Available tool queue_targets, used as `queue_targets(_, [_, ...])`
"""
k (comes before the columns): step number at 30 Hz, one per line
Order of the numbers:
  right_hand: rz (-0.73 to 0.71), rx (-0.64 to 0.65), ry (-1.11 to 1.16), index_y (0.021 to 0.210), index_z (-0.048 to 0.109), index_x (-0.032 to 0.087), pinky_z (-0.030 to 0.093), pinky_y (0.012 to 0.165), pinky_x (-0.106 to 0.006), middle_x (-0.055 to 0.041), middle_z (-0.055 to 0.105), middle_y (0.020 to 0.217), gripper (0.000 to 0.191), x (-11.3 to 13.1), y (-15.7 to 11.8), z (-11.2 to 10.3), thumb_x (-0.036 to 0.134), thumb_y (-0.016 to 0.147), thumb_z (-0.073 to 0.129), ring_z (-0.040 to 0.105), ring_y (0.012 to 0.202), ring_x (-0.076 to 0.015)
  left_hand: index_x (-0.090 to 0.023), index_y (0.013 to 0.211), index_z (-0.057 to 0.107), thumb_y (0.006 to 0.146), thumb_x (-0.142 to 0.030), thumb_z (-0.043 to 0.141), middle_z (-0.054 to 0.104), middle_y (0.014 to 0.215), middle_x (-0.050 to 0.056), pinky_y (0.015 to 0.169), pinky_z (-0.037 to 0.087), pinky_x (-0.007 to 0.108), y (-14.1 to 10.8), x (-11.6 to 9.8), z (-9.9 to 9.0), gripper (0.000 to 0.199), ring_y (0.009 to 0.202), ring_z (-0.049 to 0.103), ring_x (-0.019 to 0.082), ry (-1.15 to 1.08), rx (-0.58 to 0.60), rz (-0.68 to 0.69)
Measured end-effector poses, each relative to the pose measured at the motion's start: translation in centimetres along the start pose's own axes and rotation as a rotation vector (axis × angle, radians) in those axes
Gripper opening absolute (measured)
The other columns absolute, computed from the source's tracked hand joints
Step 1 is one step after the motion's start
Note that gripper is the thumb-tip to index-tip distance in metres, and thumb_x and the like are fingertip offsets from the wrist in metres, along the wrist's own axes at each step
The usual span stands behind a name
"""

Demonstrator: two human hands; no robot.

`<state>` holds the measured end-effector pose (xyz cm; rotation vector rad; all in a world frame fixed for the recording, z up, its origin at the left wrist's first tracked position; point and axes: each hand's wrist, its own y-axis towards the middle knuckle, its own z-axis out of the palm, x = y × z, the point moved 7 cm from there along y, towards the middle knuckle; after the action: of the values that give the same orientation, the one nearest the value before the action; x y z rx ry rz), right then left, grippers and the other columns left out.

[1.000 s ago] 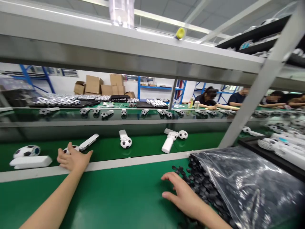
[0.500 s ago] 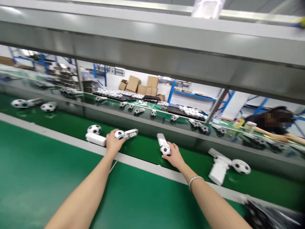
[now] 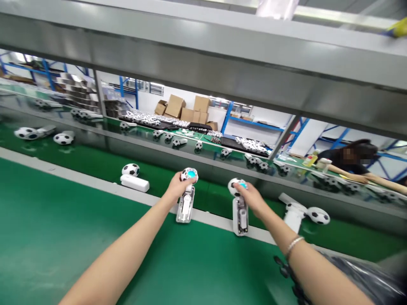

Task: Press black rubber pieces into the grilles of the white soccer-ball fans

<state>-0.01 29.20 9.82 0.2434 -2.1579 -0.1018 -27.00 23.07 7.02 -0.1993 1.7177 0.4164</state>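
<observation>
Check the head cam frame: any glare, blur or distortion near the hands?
Head view: bright glare runs along the brushed-steel shelf beam. Head view: the wide-angle lens bows and tilts the long lines. Head view: the left hand, right hand and two white soccer-ball-topped handheld fans look fairly sharp, while the small black pieces at lower right are soft.

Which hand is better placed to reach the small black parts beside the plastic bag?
Probably the right hand: the black parts and plastic bag lie on that side, under its forearm, while the left hand is farther away.
</observation>
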Motion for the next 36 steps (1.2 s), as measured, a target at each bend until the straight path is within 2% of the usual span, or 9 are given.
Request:
queue_targets(3, [0.085, 0.06, -0.114, 0.108, 0.054, 0.011, 0.044, 0.078, -0.035, -0.0132, 0.063, 0.101, 0.056, -2.6, -1.7, 2.7, 0.049, 0.067, 0.059, 0.059, 0.092, -0.0266, -0.015, 0.11, 0.051, 0.053, -0.038, 0.073, 0.061, 0.108, 0.014, 0.075, 0.046, 0.033, -1.2, 2.5, 2.5, 0.065, 0.094, 0.059, 0.027, 0.177, 0.107, -0.069])
queue_targets(6, [0.116, 0.142, -0.182, 0.116, 0.05, 0.012, 0.04, 0.084, -0.038, -0.0151, 0.059, 0.109, 0.064, -4.4, -3.9, 3.7, 0.043, 0.063, 0.066, 0.055, 0.101, -0.0302, -0.016, 0.095, 0.059, 0.045, -0.048, 0.074, 0.063, 0.101, 0.015, 0.075, 0.044, 0.039, -1.8, 3.5, 3.1, 0.061, 0.095, 0.057, 0.035, 0.361, 0.21, -0.102])
queue_targets(10, [0.103, 0.274, -0.144, 0.114, 0.051, 0.013, 0.039, 0.087, -0.037, -0.0119, 0.06, 0.109, 0.057, -4.9, -7.1, 2.2, 0.043, 0.068, 0.062, 0.055, 0.1, -0.0276, -0.019, 0.066, 0.06, 0.031, -0.053, 0.076, 0.065, 0.085, 0.012, 0.079, 0.04, 0.044, -2.6, 3.1, 3.0, 0.052, 0.094, 0.054, 0.04, 0.526, 0.33, -0.09])
queue_targets(14, [0.141, 0.318, -0.024, 0.109, 0.053, 0.014, 0.041, 0.084, -0.033, -0.0075, 0.062, 0.106, 0.048, -5.4, -9.7, 0.6, 0.036, 0.068, 0.063, 0.056, 0.097, -0.0238, -0.019, 0.073, 0.06, 0.037, -0.056, 0.073, 0.06, 0.1, 0.014, 0.09, 0.03, 0.049, -4.1, 2.4, 3.8, 0.053, 0.108, 0.042, 0.044, 0.559, 0.328, -0.041])
queue_targets(18, [0.267, 0.264, 0.137, 0.093, 0.058, 0.014, 0.044, 0.076, -0.032, -0.0062, 0.064, 0.09, 0.033, -6.2, -10.5, 0.8, 0.032, 0.067, 0.066, 0.059, 0.085, -0.0227, -0.018, 0.091, 0.058, 0.054, -0.056, 0.066, 0.057, 0.105, 0.016, 0.09, 0.028, 0.052, -6.1, 2.3, 4.7, 0.053, 0.108, 0.042, 0.043, 0.452, 0.324, -0.063])
queue_targets(23, [0.464, 0.236, 0.481, 0.081, 0.058, 0.01, 0.047, 0.067, -0.031, -0.0065, 0.064, 0.071, 0.015, -6.6, -11.0, 1.5, 0.025, 0.078, 0.055, 0.061, 0.065, -0.0166, -0.015, 0.091, 0.056, 0.061, -0.051, 0.066, 0.063, 0.083, 0.009, 0.069, 0.046, 0.037, -8.5, 1.9, 5.8, 0.048, 0.079, 0.06, 0.029, 0.144, 0.427, -0.212])
queue_targets(27, [0.54, 0.237, 0.809, 0.089, 0.059, 0.01, 0.05, 0.069, -0.031, -0.01, 0.067, 0.081, 0.018, -6.6, -13.1, 1.4, 0.022, 0.085, 0.046, 0.064, 0.072, -0.0167, -0.014, 0.089, 0.054, 0.078, -0.05, 0.05, 0.061, 0.072, 0.007, 0.062, 0.05, 0.031, -9.8, 0.3, 7.1, 0.038, 0.066, 0.061, 0.018, -0.175, 0.475, -0.312])
queue_targets(31, [0.529, 0.125, 1.01, 0.088, 0.061, 0.01, 0.05, 0.068, -0.028, -0.0099, 0.068, 0.082, 0.016, -7.5, -14.7, 0.5, 0.022, 0.083, 0.051, 0.065, 0.077, -0.0168, -0.015, 0.096, 0.053, 0.076, -0.034, 0.06, 0.061, 0.085, 0.007, 0.071, 0.052, 0.032, -11.6, -2.2, 8.3, 0.029, 0.074, 0.061, 0.017, -0.372, 0.545, -0.324])
queue_targets(36, [0.481, -0.016, 1.127, 0.082, 0.062, 0.012, 0.05, 0.063, -0.026, -0.0078, 0.069, 0.076, 0.012, -8.2, -14.8, -0.6, 0.021, 0.079, 0.054, 0.065, 0.074, -0.0168, -0.021, 0.118, 0.047, 0.071, -0.021, 0.067, 0.06, 0.097, 0.007, 0.077, 0.05, 0.038, -14.4, -5.0, 9.4, 0.051, 0.083, 0.061, 0.021, -0.492, 0.694, -0.294])
